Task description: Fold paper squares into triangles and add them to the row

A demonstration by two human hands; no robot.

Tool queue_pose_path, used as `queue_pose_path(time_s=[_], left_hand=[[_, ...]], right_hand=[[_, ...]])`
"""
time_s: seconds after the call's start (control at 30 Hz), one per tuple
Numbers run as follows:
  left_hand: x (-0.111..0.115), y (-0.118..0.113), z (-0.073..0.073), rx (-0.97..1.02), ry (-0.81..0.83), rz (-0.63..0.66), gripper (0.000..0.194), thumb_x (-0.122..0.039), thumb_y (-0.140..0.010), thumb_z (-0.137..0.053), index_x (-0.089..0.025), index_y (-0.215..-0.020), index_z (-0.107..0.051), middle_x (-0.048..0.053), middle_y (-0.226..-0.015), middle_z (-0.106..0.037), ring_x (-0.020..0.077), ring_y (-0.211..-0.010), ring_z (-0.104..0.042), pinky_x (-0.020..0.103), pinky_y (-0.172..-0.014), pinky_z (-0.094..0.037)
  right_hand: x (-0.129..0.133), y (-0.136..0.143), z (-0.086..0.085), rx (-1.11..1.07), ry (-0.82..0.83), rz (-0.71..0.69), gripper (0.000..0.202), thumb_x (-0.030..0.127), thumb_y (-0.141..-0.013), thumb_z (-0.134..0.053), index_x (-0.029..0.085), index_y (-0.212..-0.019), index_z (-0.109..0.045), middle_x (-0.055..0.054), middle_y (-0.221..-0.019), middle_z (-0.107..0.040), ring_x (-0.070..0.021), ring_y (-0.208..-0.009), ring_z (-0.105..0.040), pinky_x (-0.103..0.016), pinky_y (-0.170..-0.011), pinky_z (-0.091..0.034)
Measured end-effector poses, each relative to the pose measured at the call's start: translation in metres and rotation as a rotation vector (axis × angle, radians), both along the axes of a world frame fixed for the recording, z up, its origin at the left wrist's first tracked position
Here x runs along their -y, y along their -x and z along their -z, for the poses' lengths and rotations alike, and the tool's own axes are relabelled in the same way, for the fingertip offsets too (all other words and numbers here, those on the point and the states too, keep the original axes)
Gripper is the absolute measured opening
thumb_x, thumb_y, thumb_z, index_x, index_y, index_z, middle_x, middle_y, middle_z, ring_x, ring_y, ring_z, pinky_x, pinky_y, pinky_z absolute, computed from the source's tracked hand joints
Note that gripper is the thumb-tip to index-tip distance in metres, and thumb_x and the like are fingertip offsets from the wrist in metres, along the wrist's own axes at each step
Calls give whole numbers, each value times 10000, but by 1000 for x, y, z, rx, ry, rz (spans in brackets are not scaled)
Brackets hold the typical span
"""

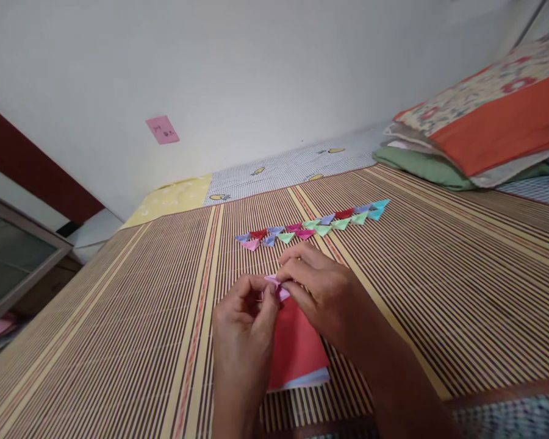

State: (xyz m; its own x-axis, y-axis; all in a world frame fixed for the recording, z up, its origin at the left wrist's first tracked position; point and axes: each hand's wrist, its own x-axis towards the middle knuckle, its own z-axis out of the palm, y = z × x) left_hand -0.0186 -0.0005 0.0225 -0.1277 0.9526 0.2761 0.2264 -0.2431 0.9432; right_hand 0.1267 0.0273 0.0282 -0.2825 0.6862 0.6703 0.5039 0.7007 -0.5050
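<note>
A small folded pink paper (282,294) is pinched between both hands, above the far edge of a stack of paper. My left hand (244,335) grips its left side between thumb and index finger. My right hand (324,292) holds the right side with its fingertips, which partly cover the paper. Red paper (299,344) tops the stack, and light blue and white sheets show beneath its near edge. Beyond the hands, two rows of small folded paper triangles (322,230) in pink, red, blue, green and turquoise lie on the striped mat.
The striped bamboo mat (141,317) covers the surface. Folded cloths and a cushion (507,134) are piled at the back right. A pink note (163,130) is on the white wall. A framed panel (18,256) stands at the left.
</note>
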Motion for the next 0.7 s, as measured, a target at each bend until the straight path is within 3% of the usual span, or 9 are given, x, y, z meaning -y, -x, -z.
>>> queue_pose_path(time_s=[0.3, 0.53, 0.7], left_hand=[[3, 0, -5, -210, -36, -23, 3, -204, -842, -671, -203, -839, -672, 14, -800, -709, 155, -706, -683, 275, -643, -561], [1, -1, -3, -220, -5, -81, 91, -254, -901, -634, -203, -847, -686, 11, -760, -701, 147, -645, -648, 275, -594, -536], [1, 1, -3, -273, -39, -26, 121, -248, -933, -605, -203, -920, -717, 25, -828, -708, 147, -687, -644, 289, -641, -541]], right_hand=[[-1, -5, 0, 40, -33, 9, 233, 72, -986, -489, 125, -866, -682, -75, -926, -632, -180, -846, -613, -319, -780, -488], [0, -3, 0, 62, 0, -7, 222, 62, -979, -500, 129, -823, -643, -60, -880, -608, -180, -836, -585, -315, -768, -469], [0, -2, 0, 76, 28, -2, 195, 41, -963, -521, 135, -841, -640, -56, -898, -609, -178, -854, -582, -303, -768, -459]])
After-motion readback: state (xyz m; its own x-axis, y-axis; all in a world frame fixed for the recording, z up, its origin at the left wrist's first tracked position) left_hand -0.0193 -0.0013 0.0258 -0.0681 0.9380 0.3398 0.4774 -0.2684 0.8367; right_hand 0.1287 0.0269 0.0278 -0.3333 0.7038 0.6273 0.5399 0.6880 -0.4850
